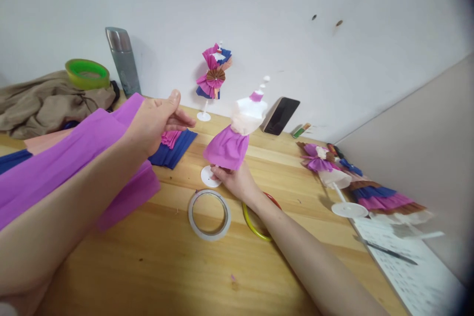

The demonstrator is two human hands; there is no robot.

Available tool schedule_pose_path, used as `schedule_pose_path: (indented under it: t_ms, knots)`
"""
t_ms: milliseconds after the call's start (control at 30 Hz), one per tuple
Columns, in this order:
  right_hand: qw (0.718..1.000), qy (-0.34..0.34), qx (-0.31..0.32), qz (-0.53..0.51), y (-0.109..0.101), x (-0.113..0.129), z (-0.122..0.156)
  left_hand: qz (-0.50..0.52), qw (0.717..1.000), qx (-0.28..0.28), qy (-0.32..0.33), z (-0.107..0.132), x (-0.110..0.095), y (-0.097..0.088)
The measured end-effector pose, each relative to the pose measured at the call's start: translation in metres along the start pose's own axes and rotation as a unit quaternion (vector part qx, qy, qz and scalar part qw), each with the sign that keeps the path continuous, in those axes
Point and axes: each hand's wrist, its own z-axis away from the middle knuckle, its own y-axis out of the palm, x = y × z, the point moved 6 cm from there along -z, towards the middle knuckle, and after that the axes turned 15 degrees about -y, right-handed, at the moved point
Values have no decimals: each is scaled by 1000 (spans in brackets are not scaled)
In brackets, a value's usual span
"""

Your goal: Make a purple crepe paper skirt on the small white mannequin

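A small white mannequin (247,113) wearing a purple crepe-paper skirt (226,149) stands tilted on its round white base (209,177) at the middle of the wooden table (159,256). My right hand (237,181) grips it low down, under the skirt by the stand. My left hand (158,121) hovers to the left of it, above folded pink and blue pleated paper (175,146), thumb up and fingers stretched toward the mannequin, holding nothing. A roll of white tape (209,215) lies in front of the base.
A second dressed mannequin (213,76) stands by the wall; a third (333,170) lies at the right beside layered paper skirts (381,201). Purple crepe sheets (62,158), a phone (280,115), a grey flask (123,60), green tape (87,73), brown cloth, yellow-handled scissors (255,224) and a printed sheet with pen (403,261) surround it.
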Motion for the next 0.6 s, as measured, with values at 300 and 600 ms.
schedule_pose_path:
  t_ms: [300, 600]
  knots:
    - [999, 8, 43, -4, 1, 0, -3, -443, 892, -41, 74, -9, -10, -13]
    - [974, 59, 210, -57, -28, 7, 2, -641, 762, -47, 81, 11, -38, -44]
